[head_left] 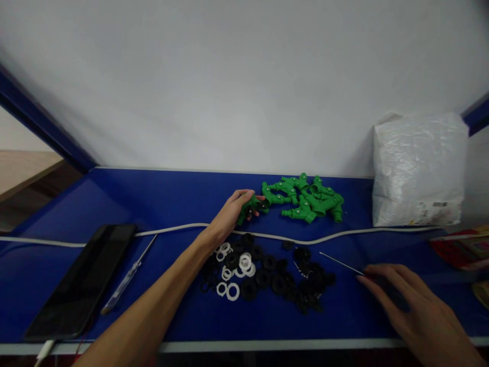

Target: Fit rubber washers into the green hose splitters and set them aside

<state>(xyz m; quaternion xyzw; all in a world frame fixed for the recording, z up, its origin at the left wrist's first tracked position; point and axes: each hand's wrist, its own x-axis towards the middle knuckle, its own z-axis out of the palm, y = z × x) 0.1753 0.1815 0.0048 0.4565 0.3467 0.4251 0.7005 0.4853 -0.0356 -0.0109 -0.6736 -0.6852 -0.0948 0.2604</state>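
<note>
My left hand is closed around a green plastic Y-shaped hose fitting with black parts on it, held just in front of the pile of similar green fittings. At the right, my right hand has its thumb and fingertips at the rear end of a thin metal screwdriver. The shaft points left and away from me, while the handle is hidden by the hand. Between the hands lie black rings, white rings and a heap of small black parts.
A white cable crosses the blue tabletop. On the left lie a black phone and another screwdriver with a clear handle. A white plastic-wrapped package stands at the back right. Red packaging lies at the right edge.
</note>
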